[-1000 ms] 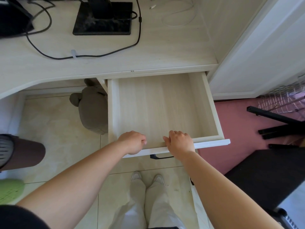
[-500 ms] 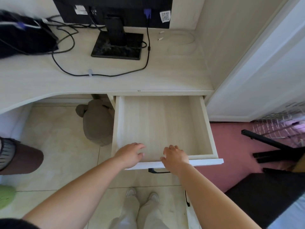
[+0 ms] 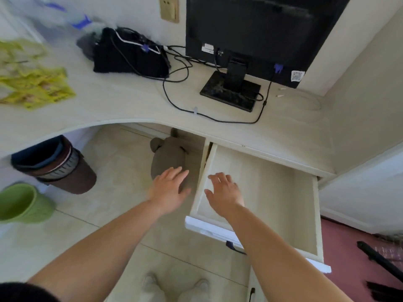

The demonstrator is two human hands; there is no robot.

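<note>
Drawer (image 3: 272,203) out from the desk (image 3: 130,105), both hands free

Drawer and desk are of the same pale wood. The drawer sticks out toward the person from under the right part of the desk top, with its bare bottom in plain sight and a dark handle (image 3: 234,247) on its white front. The right hand (image 3: 224,192) is over the left end of the drawer, just inside the left wall, palm down, fingers spread and nearly straight, gripping nothing; whether it touches the bottom cannot be told. The left hand (image 3: 170,188) is spread in the same way and holds nothing. It is just left of the drawer's wall, over a grey soft toy (image 3: 168,155) that sits on the tiled floor under the desk. The two hands are near each other, with the drawer's left wall between them.

On the desk a black monitor (image 3: 250,29) stands on a square base, and a black cable (image 3: 218,119) trails from it across the top. A black bag (image 3: 128,55) lies left of the monitor, and yellow packets (image 3: 37,83), blurred, lie at the far left. Under the left part of the desk stands a brown bin (image 3: 61,168), with a green bucket (image 3: 24,203) near it. Pale shoes (image 3: 150,282) show at the bottom edge
</note>
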